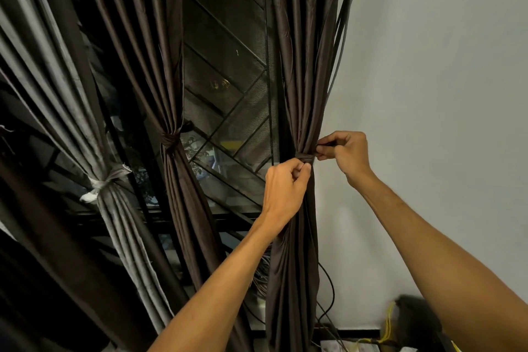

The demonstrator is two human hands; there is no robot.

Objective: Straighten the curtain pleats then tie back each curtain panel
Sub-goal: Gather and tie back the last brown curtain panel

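Curtain panel [294,266] beside wall [428,66] — left hand [285,191] and right hand [347,151] fingers pinching its tie [304,156] — cables [343,23] alongside

Left hand [285,188] is hiding part of the tie [304,156] on the right curtain panel [291,280]. Dark object [414,318] at lower right is showing blurred, unidentifiable.

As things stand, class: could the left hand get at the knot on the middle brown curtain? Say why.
Probably yes. Nothing hangs between the left hand and the middle curtain's knot. But it pinches the right curtain's tie, so it must let go first.
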